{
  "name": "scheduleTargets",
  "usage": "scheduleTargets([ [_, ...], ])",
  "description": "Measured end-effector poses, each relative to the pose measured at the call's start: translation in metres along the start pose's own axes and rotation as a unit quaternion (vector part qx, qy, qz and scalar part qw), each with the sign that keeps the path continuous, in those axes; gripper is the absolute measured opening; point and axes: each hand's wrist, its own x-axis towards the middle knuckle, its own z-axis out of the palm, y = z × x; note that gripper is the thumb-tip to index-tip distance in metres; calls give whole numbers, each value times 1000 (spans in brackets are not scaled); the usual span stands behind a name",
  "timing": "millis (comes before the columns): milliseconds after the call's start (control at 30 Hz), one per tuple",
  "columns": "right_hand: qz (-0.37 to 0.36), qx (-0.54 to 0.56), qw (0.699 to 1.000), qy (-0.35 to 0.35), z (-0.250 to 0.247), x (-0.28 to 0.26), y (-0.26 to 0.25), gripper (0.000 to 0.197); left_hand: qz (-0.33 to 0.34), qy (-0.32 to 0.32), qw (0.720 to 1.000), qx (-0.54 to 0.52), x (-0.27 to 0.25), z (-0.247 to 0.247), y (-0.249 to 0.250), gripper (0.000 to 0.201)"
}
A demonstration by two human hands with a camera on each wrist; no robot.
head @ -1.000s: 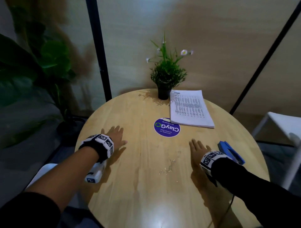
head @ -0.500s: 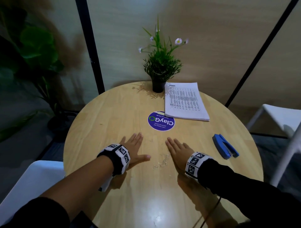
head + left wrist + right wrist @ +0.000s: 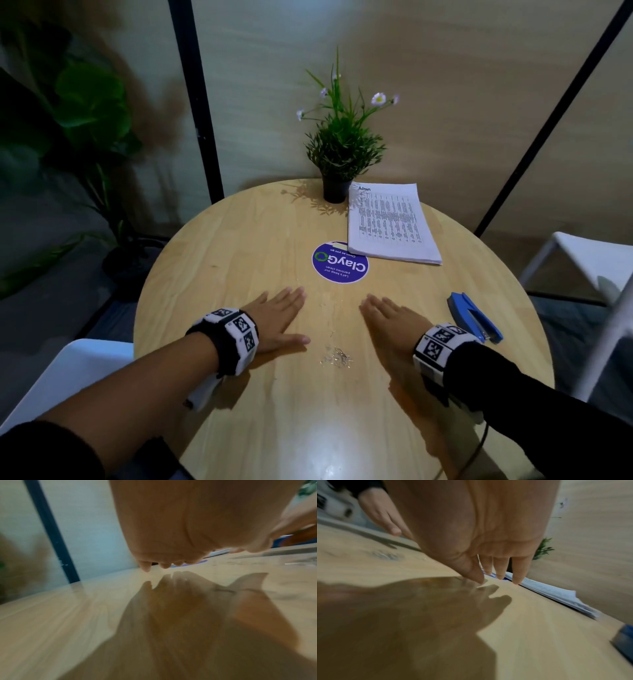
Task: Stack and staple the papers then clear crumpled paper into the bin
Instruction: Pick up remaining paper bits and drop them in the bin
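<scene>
Your left hand [image 3: 277,320] and right hand [image 3: 394,318] lie flat and empty low in the middle of the round table [image 3: 212,260]. Loose staples [image 3: 335,358] sit between them. The paper stack [image 3: 390,224] is higher up, right of center. The blue stapler [image 3: 474,322] is just right of your right hand.

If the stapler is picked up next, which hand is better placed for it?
Probably the right. The right hand lies flat and empty on the table, with the blue stapler just beyond its outer side. The left hand, also flat and empty, would have to cross over the right.
</scene>
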Motion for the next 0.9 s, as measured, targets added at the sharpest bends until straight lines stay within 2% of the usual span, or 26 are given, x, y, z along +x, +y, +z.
scheduleTargets([
  [67,53,-15,998,-31,-1,13,9,84,-62,8,998,-25,10,1,-12,106],
  [133,82,-45,994,-52,1,25,11,95,-104,14,994,-44,22,3,-21,107],
  [267,87,-79,992,-54,-5,42,0,95,-118,16,991,-61,42,1,-25,105],
  [400,38,-111,992,-46,-16,49,-15,101,-80,14,996,-39,51,-9,-14,93],
  [633,-105,-174,979,25,0,31,-21,92,43,-4,999,15,30,2,14,88],
  [700,-125,-172,977,32,8,19,-21,87,61,-1,998,24,18,13,17,88],
  [833,-144,-158,977,2,20,-6,-24,93,89,-12,996,30,-10,25,29,87],
  [900,-136,-135,982,1,23,-17,-25,88,84,-21,996,31,-23,22,36,86],
])
